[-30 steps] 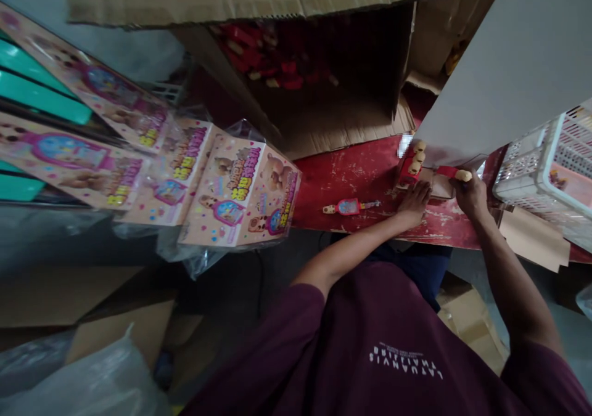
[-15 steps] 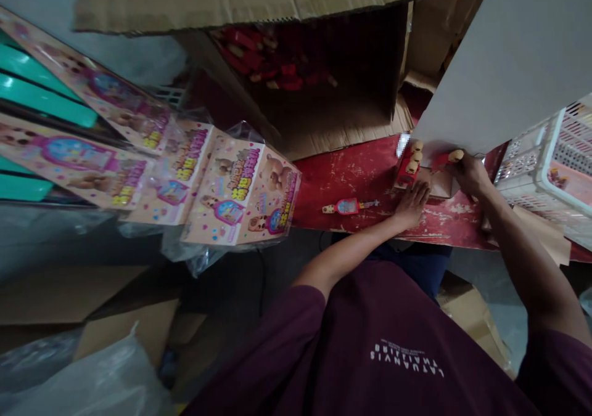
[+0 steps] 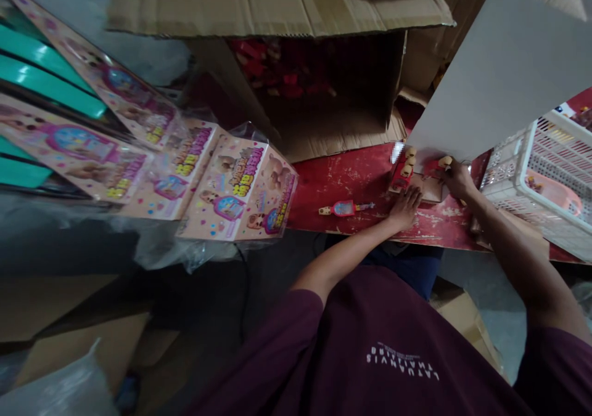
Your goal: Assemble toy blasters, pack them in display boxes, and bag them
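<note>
On the red bench, a shallow cardboard tray [image 3: 428,189] lies in front of me. Red toys with tan animal-like tops [image 3: 407,168] stand in a row at its left side. My left hand [image 3: 405,209] rests at the tray's near left, fingers stretched out and touching the tray or the toys. My right hand [image 3: 459,180] pinches another red toy [image 3: 437,166] with a tan top, over the tray's far right. Its fingers partly cover this toy. Apart from both hands, a single red toy with a blue panel and spotted tan end [image 3: 343,208] lies flat to the left.
A large open carton [image 3: 333,120] with many red toys stands behind the bench. Printed pink display boxes [image 3: 222,191] are at left. A grey board [image 3: 499,77] leans behind my right hand. A white plastic basket [image 3: 513,163] stands at right, holding a pink tray.
The whole view has shifted slightly, showing more of the basket at right. Both hands stay by the tray, and the right hand still grips the red toy.
</note>
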A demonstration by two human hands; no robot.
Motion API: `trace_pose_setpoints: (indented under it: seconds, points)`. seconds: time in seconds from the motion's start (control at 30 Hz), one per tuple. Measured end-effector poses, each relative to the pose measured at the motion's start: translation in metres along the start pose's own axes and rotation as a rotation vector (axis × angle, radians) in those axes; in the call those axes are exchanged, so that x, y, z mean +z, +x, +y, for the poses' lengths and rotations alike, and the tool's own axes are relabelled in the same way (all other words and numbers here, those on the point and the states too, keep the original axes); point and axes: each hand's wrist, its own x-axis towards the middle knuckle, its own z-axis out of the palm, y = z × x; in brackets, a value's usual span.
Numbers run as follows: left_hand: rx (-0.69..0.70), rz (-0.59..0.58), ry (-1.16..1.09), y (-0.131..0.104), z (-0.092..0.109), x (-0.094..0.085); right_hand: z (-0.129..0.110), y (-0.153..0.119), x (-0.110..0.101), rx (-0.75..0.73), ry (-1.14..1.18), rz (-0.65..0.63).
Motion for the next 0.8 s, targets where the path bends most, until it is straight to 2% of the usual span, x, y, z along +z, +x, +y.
trace_pose_setpoints:
  seconds: [0.13,0.2,0.27,0.37,0.4,0.47,0.57,0.67,0.73,0.8]
  points:
    - [0.016,0.036,0.009,-0.006,0.001,0.0,0.015,-0.004,0.014,0.014,0.025,-0.019]
    - [0.019,0.062,0.005,-0.008,0.0,0.001,0.014,-0.012,0.026,0.004,0.022,0.018]
    - [0.021,0.076,-0.009,-0.009,-0.001,0.004,0.007,-0.026,0.04,0.016,0.024,0.178]
    - [0.035,0.081,-0.035,-0.008,-0.002,0.008,-0.009,-0.047,0.066,0.09,0.072,0.526]
    - [0.039,0.077,-0.038,-0.007,-0.002,0.008,-0.014,-0.051,0.073,0.122,0.093,0.586]
    - [0.041,0.073,-0.033,-0.007,-0.003,0.009,-0.022,-0.051,0.083,0.194,0.092,0.613]
    - [0.041,0.068,-0.02,-0.008,-0.003,0.008,-0.027,-0.034,0.087,0.293,-0.008,0.62]
    - [0.028,0.042,-0.027,-0.008,-0.002,0.004,-0.031,-0.019,0.079,0.314,-0.048,0.629]
    - [0.015,0.021,-0.039,-0.008,0.0,-0.001,-0.039,-0.023,0.072,0.3,0.016,0.639]
    - [0.013,0.038,-0.066,-0.008,0.002,-0.008,-0.055,-0.04,0.068,0.29,0.09,0.681]
